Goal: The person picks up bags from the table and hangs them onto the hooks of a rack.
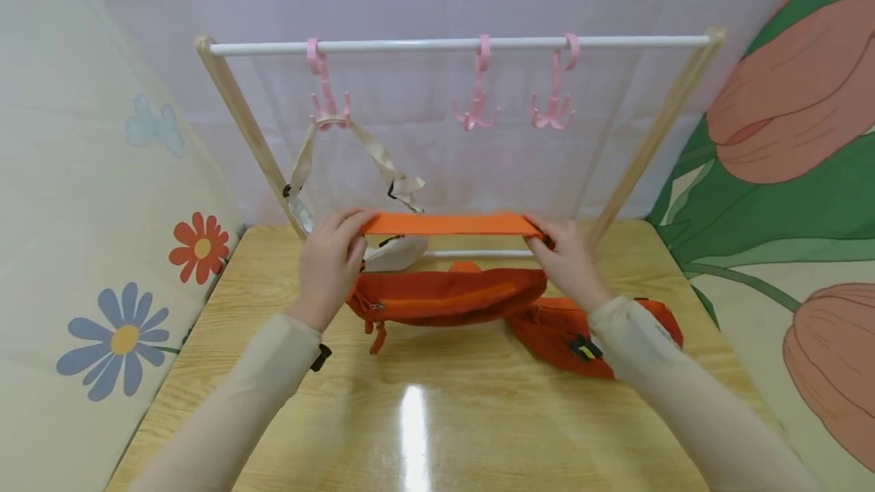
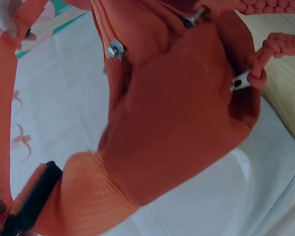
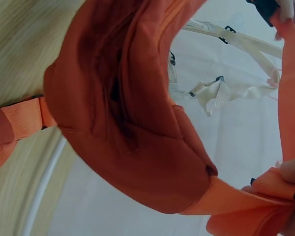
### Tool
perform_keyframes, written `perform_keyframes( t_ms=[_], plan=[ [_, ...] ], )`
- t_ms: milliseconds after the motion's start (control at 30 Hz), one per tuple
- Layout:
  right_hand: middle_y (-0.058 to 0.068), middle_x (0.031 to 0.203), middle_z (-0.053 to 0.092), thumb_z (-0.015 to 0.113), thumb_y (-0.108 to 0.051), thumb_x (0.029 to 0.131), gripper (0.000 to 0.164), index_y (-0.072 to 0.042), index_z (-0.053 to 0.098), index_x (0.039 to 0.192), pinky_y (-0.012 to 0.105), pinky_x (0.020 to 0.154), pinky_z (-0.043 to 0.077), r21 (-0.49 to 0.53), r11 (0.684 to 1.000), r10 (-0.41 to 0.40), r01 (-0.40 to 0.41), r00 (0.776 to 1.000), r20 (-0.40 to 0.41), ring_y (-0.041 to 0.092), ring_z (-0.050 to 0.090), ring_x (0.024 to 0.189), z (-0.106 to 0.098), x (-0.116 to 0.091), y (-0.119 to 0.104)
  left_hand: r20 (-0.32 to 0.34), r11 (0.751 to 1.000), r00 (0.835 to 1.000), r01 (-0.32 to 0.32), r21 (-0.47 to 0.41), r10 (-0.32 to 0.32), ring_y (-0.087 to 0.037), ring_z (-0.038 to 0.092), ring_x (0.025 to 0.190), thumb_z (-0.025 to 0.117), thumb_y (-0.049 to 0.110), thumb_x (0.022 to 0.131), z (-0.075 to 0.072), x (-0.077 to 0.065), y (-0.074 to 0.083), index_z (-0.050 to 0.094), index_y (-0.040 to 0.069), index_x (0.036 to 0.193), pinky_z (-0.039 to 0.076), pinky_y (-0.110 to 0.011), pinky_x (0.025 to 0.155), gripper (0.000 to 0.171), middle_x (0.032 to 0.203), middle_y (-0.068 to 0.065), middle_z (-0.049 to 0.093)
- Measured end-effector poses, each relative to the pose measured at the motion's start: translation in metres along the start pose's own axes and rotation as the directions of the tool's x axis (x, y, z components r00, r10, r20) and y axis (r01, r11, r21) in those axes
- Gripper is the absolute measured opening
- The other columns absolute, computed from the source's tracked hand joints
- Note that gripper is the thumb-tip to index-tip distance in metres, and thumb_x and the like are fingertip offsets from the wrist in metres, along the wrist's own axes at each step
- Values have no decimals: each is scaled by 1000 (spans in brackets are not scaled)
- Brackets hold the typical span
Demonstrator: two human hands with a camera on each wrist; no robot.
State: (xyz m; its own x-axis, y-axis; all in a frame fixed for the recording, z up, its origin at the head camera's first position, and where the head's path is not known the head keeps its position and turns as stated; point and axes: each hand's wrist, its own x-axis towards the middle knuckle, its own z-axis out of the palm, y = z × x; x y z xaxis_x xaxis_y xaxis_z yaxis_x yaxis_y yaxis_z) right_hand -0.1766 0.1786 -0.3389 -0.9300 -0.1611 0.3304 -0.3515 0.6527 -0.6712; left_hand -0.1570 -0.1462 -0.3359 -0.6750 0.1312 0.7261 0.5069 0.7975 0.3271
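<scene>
An orange waist bag [image 1: 444, 297] hangs from its orange strap [image 1: 447, 224], which I hold stretched level between both hands above the wooden table [image 1: 410, 408]. My left hand [image 1: 331, 260] grips the strap's left end and my right hand [image 1: 567, 257] grips its right end. The bag's body [image 2: 177, 113] fills the left wrist view, zip pulls showing; the right wrist view shows the bag [image 3: 132, 113] and the strap [image 3: 290, 98]. A second orange bag [image 1: 581, 332] lies on the table under my right forearm. A beige bag [image 1: 393, 249] hangs by its strap [image 1: 369, 154] from the left pink hook [image 1: 328, 101].
A wooden-framed rack with a white rail [image 1: 458, 43] stands at the table's back. Two more pink hooks [image 1: 476, 108] [image 1: 555, 108] hang bare on it. Flower-patterned cloth walls close in left [image 1: 102, 249] and right [image 1: 786, 173].
</scene>
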Motion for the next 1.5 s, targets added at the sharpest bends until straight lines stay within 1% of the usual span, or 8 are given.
perform_keyframes(
  t_ms=[167,400,533,733,900,1100,1367,1500],
  plan=[
    [24,89,64,55,-1,98,39,2,59,136,38,74,31,6,1000,2,-2,1000,-6,30,41,84,5,-3,4,44,997,998,-43,-68,47,-41,60,98,55,-8,93,-5,13,4,74,-2,113,51,-51,84,28,109,-24,65],
    [28,107,62,52,-2,98,38,5,58,136,26,57,39,83,994,73,-76,997,35,12,41,60,7,-7,9,123,978,979,-143,-150,162,-38,62,92,68,-15,83,-13,29,7,75,-4,103,52,-48,85,23,98,-19,68],
    [31,121,63,50,-1,99,40,9,55,137,24,58,39,121,988,83,-92,993,80,11,43,59,12,-9,10,190,989,978,-59,-138,85,-36,63,96,70,-12,85,-17,40,16,76,-3,107,52,-47,85,24,103,-18,70],
    [27,106,69,51,-1,100,36,10,57,134,21,60,42,137,987,63,-82,989,133,17,54,68,22,-10,9,223,992,972,91,-90,-69,-31,65,93,69,-3,89,-22,64,44,76,1,111,52,-42,76,23,110,-16,73],
    [25,113,71,52,0,101,31,12,62,128,19,85,48,207,977,5,-44,983,184,31,66,109,35,-9,9,196,989,977,106,-105,-84,-28,64,86,66,-2,88,-23,76,63,77,2,109,48,-36,68,24,108,-13,74],
    [23,116,71,63,-7,98,35,7,62,130,36,81,52,131,991,-50,24,979,199,32,67,98,45,-8,-1,182,987,980,107,-116,-85,-26,64,83,67,1,89,-21,82,73,77,2,108,49,-37,71,22,106,-12,75],
    [25,135,60,70,-14,95,55,2,51,144,53,103,45,149,986,-101,73,977,186,39,59,121,54,6,-26,179,979,983,75,-188,-41,-28,70,92,66,-2,90,-19,84,79,77,0,108,55,-36,75,20,110,-14,75],
    [24,138,58,66,-12,97,52,2,51,144,53,108,42,162,982,-115,92,984,136,40,55,128,58,17,-29,248,953,967,121,-278,-51,-24,60,64,61,-7,92,-20,89,83,76,-1,110,42,-25,57,25,120,-12,72]
  ],
)
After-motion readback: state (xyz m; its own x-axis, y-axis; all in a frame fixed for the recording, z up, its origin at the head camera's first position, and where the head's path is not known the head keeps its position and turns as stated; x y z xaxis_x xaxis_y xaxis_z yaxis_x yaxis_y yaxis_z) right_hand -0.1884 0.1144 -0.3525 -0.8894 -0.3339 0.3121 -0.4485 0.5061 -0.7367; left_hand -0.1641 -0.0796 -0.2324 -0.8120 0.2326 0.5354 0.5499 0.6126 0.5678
